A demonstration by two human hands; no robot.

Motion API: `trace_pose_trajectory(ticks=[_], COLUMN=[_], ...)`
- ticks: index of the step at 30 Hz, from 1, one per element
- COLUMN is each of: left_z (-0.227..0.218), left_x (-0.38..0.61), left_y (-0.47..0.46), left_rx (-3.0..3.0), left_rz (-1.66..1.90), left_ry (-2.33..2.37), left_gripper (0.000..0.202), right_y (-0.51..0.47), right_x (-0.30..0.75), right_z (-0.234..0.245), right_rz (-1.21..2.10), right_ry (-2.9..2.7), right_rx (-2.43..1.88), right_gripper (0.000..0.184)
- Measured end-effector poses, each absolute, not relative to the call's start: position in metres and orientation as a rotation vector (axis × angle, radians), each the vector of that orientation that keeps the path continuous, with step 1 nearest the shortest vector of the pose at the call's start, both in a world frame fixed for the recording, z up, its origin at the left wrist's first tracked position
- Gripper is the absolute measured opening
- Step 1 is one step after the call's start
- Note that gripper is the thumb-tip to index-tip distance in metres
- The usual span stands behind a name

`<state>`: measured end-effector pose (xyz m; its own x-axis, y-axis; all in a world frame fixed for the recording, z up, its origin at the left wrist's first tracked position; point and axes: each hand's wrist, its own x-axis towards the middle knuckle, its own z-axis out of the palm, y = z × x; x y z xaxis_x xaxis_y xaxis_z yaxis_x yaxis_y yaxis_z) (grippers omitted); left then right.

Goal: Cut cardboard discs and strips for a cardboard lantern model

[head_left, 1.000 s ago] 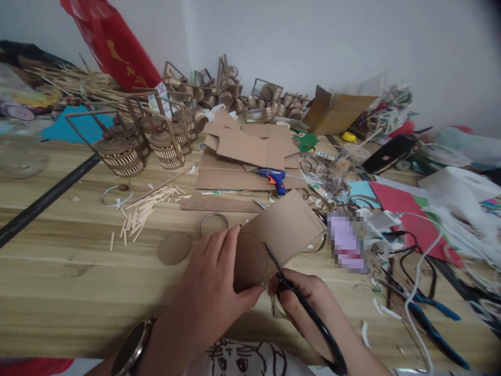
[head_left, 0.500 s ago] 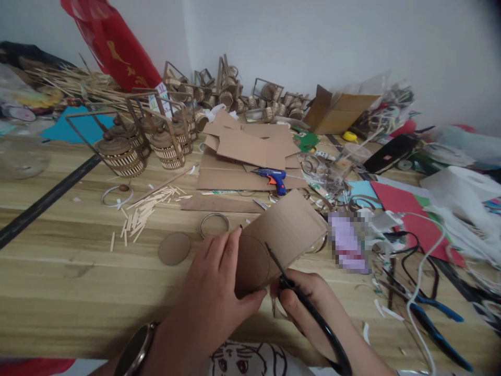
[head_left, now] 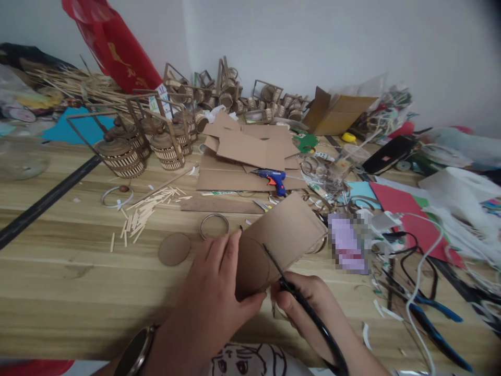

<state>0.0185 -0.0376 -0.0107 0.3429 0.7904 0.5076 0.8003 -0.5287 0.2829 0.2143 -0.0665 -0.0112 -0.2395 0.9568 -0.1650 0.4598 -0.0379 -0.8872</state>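
Observation:
My left hand (head_left: 211, 297) pinches the near edge of a brown cardboard sheet (head_left: 285, 230) that has a circle drawn on it. My right hand (head_left: 309, 308) grips black scissors (head_left: 301, 303), whose blades cut into the sheet along the circle's right side. A cut cardboard disc (head_left: 174, 248) and a metal ring (head_left: 214, 225) lie on the wooden table (head_left: 78, 282) just left of my left hand. A watch sits on my left wrist.
Flat cardboard pieces (head_left: 246, 156) and a blue glue gun (head_left: 274, 179) lie behind the sheet. Small woven baskets in frames (head_left: 129, 143) stand at back left, short sticks (head_left: 141, 211) beside them. Blue-handled pliers (head_left: 430, 318), cables and coloured paper (head_left: 407, 209) crowd the right side.
The scissors' blades have crept a little further along the drawn circle. Both hands have shifted only slightly, and the sheet has barely moved.

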Motion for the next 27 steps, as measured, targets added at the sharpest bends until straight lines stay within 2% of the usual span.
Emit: trace_pose_trajectory(ticks=[9,27], left_z=[-0.008,-0.007], left_x=[0.017,0.019], left_y=[-0.037,-0.042], left_rx=[-2.562,-2.595], left_rz=[-0.928,-0.917], left_ry=[-1.495,-1.486], left_gripper=[0.077,0.081], right_y=[-0.066,-0.059], right_x=[0.211,0.202], right_z=[-0.004,0.0], right_rz=[1.328,1.144], right_ry=[-1.663,-1.767], right_rx=[-1.475,-1.429], right_gripper=[0.072,0.076])
